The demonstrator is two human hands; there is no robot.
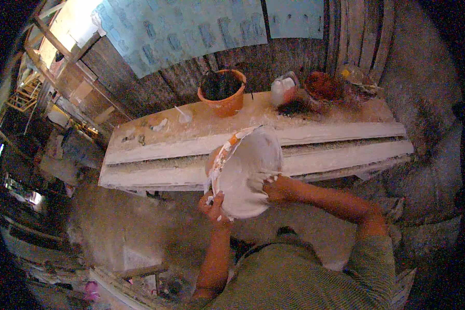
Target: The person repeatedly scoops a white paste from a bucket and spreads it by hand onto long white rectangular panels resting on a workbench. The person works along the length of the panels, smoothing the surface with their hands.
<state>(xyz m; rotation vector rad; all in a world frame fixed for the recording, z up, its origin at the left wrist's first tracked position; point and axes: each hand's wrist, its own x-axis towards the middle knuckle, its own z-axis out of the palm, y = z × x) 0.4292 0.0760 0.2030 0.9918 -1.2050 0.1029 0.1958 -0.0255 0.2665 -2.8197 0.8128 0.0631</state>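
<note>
An orange bucket, its inside and rim smeared with white paste, is tilted toward me in front of the bench. My left hand is closed around the near left part of its rim, with white smears on the fingers. Reaching in from the right, my right hand is in the bucket at the paste. Its white-coated fingers look stretched out against the paste; the tips are partly hidden, and no tool shows in them.
Behind the bucket runs a long bench with white-coated boards. On it stand another orange bucket, a whitish plastic container, a reddish-brown bowl and a clear container with a yellow part. A wooden frame lies at lower left.
</note>
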